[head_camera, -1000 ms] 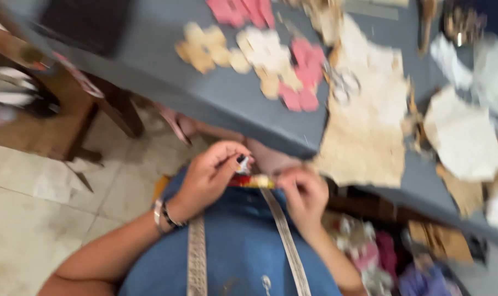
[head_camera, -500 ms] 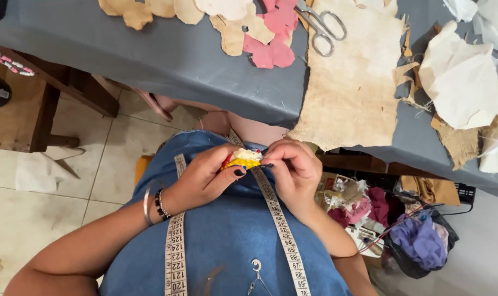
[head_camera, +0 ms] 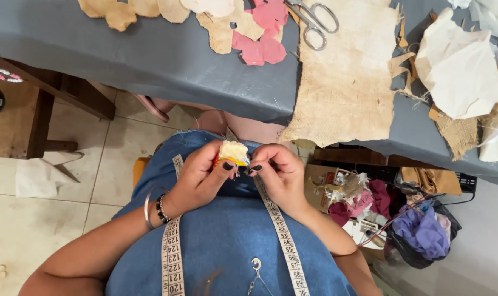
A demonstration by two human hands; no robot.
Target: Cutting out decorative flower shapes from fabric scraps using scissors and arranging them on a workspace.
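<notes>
Left hand (head_camera: 202, 175) grip clenched on small cream-and-yellow fabric piece (head_camera: 232, 152), held over lap, near the grey cloth-covered desk (head_camera: 150, 60) edge. Right hand (head_camera: 276, 172) grip pinches its right side. Steel scissors (head_camera: 313, 19) lie far on the desk; open floor left.

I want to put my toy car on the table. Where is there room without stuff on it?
The grey table is bare on its left and front, below the tan fabric cutouts and left of the burlap sheet. A small bare strip lies between the burlap sheet and the white cloth. The back and right end are crowded with cutouts, scissors and scraps.
</notes>
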